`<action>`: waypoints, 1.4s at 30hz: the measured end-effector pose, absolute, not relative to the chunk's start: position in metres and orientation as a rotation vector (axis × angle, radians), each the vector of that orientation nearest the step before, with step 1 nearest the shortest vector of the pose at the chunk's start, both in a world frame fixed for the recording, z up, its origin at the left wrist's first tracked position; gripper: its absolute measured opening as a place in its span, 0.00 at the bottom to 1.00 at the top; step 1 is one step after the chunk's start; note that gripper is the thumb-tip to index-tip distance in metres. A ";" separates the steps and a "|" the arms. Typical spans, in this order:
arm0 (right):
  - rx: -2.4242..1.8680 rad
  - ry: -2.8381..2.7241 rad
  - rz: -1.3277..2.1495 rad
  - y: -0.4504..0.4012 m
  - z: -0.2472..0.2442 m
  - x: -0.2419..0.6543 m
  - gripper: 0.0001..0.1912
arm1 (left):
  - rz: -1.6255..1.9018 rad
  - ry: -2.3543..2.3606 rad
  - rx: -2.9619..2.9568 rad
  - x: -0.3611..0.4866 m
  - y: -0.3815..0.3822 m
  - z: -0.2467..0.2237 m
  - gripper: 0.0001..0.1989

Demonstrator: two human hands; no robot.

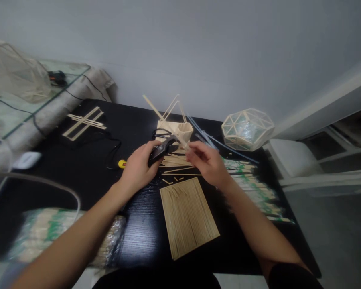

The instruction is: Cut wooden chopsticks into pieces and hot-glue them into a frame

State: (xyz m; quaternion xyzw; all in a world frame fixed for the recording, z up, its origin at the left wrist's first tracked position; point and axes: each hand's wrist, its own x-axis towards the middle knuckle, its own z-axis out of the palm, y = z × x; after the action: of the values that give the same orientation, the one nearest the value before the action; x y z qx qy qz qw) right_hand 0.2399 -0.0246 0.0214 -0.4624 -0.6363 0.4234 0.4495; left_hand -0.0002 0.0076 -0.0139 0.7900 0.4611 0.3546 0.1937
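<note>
My left hand (140, 162) is closed around a black glue gun (161, 151), which points up and to the right over the table. My right hand (209, 162) pinches a pale, translucent glue stick (183, 142) whose far end meets the upper end of the gun. Whether it sits inside the gun, I cannot tell. Just behind the hands stand a small wooden stick holder (185, 128) and thin sticks joined in a peak (172, 105). Loose wooden sticks (176, 160) lie beneath my hands. Nearer me is a flat panel of sticks laid side by side (189, 216).
Long bluish glue sticks (210, 139) and a faceted stick-frame lantern (248, 129) are at back right. Bundled sticks (255, 188) lie right, crossed sticks (84, 123) left. A plastic-wrapped pack (45, 228) sits front left, near a white cable (48, 177). A yellow object (122, 163) is beside my left hand.
</note>
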 end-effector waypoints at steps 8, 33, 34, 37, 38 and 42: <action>-1.177 -1.645 0.993 -0.028 0.021 0.234 0.17 | 0.929 1.225 2.221 -0.001 0.008 -0.016 0.18; -1.138 -1.745 0.978 -0.025 0.014 0.235 0.17 | 0.831 1.045 2.310 0.003 0.000 -0.010 0.22; -1.144 -1.742 0.979 -0.025 0.014 0.235 0.18 | 0.832 1.045 2.308 0.004 0.000 -0.009 0.22; -1.162 -1.728 0.980 -0.025 0.013 0.234 0.17 | 0.833 1.056 2.308 0.004 -0.001 -0.011 0.22; -1.167 -1.728 0.979 -0.025 0.013 0.234 0.17 | 0.831 1.065 2.310 0.005 -0.001 -0.011 0.22; -1.196 -1.763 0.960 -0.024 0.017 0.236 0.16 | 0.823 1.114 2.323 0.004 0.001 -0.014 0.22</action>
State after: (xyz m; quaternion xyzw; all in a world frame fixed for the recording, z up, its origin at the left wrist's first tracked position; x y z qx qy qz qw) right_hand 0.2356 -0.0244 0.0167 -0.4711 -0.6941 0.3780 0.3917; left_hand 0.0045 0.0008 -0.0136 0.8385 0.4022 0.2970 0.2168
